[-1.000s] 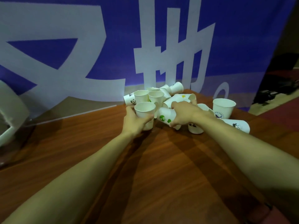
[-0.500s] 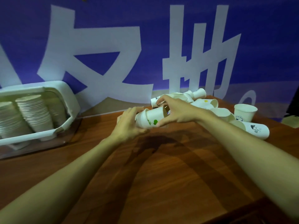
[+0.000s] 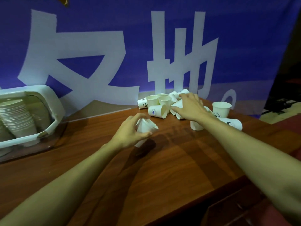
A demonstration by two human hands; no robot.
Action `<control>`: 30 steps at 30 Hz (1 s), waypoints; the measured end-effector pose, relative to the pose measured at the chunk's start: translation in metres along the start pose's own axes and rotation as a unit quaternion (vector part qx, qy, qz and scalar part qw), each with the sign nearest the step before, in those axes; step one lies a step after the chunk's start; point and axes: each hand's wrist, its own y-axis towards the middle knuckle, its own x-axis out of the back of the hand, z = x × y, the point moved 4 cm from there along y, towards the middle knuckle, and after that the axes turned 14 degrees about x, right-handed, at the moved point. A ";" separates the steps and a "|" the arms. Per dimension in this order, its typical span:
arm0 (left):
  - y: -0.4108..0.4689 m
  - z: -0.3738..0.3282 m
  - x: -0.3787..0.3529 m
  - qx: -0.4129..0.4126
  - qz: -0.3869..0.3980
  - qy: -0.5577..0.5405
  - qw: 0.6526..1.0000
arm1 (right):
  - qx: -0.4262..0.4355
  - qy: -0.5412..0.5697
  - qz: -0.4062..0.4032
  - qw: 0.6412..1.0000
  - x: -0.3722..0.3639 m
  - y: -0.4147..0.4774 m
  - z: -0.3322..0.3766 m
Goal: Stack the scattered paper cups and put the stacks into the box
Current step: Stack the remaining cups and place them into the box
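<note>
My left hand [image 3: 128,133] grips a short stack of white paper cups [image 3: 145,126] just above the wooden table, tilted with the rims to the right. My right hand [image 3: 189,106] reaches with spread fingers over the pile of scattered cups [image 3: 160,103] at the table's far edge; its fingers touch a cup lying on its side [image 3: 178,106]. One cup with a blue logo [image 3: 157,111] lies on its side at the near edge of the pile. The white box [image 3: 53,105] at the left holds several tall cup stacks [image 3: 15,116].
An upright cup [image 3: 221,109] and a lying cup [image 3: 232,123] sit to the right of my right arm. A blue banner with white characters [image 3: 91,62] hangs right behind the table. The table's right edge [image 3: 244,178] drops to a reddish floor.
My hands have parted: the left drew back toward me with the stacked cups, and the right let go and moved back over the pile. The view swung left, showing the box.
</note>
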 end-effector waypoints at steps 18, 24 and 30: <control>0.014 -0.016 -0.030 0.030 0.006 -0.055 0.998 | -0.044 0.328 -0.081 0.940 0.002 0.001 -0.008; 0.001 -0.044 -0.029 -0.010 0.001 -0.080 0.997 | 0.055 0.376 0.064 0.923 -0.001 -0.022 0.041; -0.014 -0.047 -0.029 -0.002 0.014 -0.080 0.997 | 0.024 0.253 0.033 0.967 0.012 -0.046 0.030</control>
